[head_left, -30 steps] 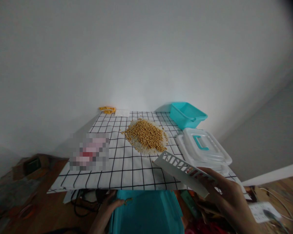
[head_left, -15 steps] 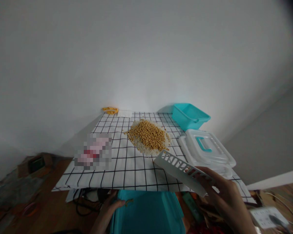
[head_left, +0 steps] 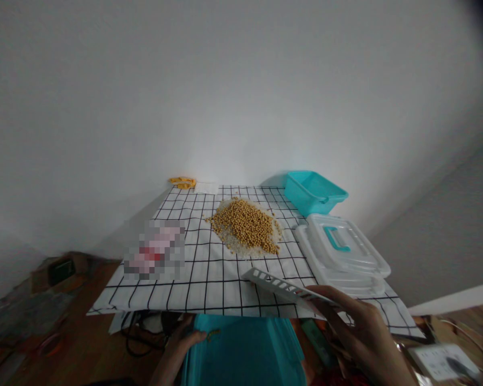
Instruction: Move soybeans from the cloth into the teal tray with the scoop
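Note:
My right hand (head_left: 352, 320) grips one end of a long white slotted plastic piece (head_left: 279, 286). Its free end points left, low over the front part of the table. Beyond it lies a heap of soybeans (head_left: 245, 222) on a bed of pale grains that look like rice (head_left: 241, 249). Below the table's front edge, my left hand (head_left: 181, 343) is closed on the left rim of a large teal bin (head_left: 249, 348), thumb inside. A small brownish-green mark or bit, too small to make out, shows by that thumb.
A checked cloth (head_left: 169, 292) covers the table. A turquoise basket (head_left: 314, 195) stands at the back right, with clear lids (head_left: 346, 252) stacked before it. Yellow cloth-like item (head_left: 182, 182) lies back left, a blurred pink packet (head_left: 155, 251) at left. A power strip (head_left: 443, 362) is lower right.
My right hand has lowered the white slotted piece and drawn it nearer, away from the heap, tilting it flatter. A few soybeans at the heap's front right have shifted nearer. My left hand stays put.

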`<state>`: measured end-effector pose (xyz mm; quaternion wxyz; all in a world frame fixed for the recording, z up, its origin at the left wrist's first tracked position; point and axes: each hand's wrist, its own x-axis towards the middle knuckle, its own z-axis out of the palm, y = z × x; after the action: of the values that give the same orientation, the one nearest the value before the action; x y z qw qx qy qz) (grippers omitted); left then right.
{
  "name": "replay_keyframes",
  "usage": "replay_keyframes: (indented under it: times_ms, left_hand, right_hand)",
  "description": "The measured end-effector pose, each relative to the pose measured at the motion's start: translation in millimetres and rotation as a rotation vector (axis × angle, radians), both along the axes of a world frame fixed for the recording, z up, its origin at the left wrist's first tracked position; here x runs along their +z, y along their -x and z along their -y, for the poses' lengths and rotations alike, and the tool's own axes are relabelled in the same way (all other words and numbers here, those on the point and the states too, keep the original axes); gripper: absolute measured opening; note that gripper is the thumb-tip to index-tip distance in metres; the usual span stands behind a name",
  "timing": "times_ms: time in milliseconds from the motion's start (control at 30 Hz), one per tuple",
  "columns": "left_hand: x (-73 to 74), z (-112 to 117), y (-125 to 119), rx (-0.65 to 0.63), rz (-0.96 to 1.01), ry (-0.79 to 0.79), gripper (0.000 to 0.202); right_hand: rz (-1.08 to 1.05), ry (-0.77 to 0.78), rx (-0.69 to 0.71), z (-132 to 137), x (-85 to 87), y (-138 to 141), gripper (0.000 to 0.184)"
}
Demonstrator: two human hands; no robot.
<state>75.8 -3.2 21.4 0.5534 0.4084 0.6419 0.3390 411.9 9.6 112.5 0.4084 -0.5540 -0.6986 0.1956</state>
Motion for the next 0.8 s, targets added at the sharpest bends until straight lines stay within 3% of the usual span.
replay_keyframes:
  times_ms: [300,400,567,700,800]
  left_hand:
    - [-1.7,3.5,1.8,-0.039,-0.120,-0.090,0.036]
    - [-4.2,2.5,1.2,-0.047,-0.153,-0.094,0.036]
    - [-0.7,1.1,-0.3,-0.050,-0.184,-0.169,0.038]
    - [4.2,3.8,0.9,-0.099,-0.184,-0.248,0.034]
    - [5.4,3.9,0.5,-0.118,-0.145,-0.239,0.035]
  right_hand:
    - [-0.246,0.168,0.047,20.3,18.8,27.0,0.031]
    - [-0.285,0.115,-0.097,18.8,13.2,15.4,0.032]
    - [-0.223,-0.003,-0.451,5.5,-3.9,-14.7,0.036]
    - [-0.160,-0.016,-0.581,-5.6,-6.8,-17.1,0.041]
    - [-0.106,0.006,-0.601,-10.2,-3.9,-11.1,0.041]
